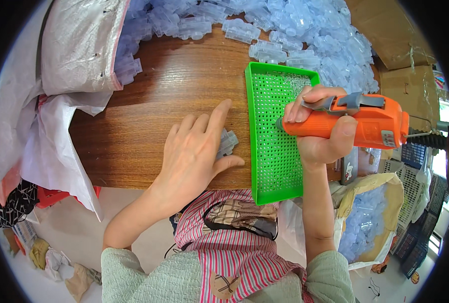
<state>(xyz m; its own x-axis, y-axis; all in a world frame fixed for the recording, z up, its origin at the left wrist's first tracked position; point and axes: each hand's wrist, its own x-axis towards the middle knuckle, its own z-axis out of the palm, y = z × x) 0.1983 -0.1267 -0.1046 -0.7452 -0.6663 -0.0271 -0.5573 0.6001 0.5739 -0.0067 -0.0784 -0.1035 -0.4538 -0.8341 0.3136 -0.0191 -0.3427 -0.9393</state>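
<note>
My left hand [191, 149] lies over the brown table with its fingers stretched out and the thumb apart from them. A clear plastic part [227, 143] shows between thumb and forefinger, partly hidden under the hand; I cannot see a grip on it. My right hand [323, 136] is wrapped round an orange electric screwdriver [368, 122], held almost level with its tip toward the left. Beneath the tip is a green perforated tray [273, 169], with small silvery screws [296, 82] gathered in its far end.
A large heap of clear plastic parts [305, 25] covers the table's far side. At the left, a white sack [80, 45] hangs over the table edge. An open sack of similar parts [364, 222] stands at the lower right, near dark plastic crates [421, 232]. Cardboard [408, 91] stands at the right.
</note>
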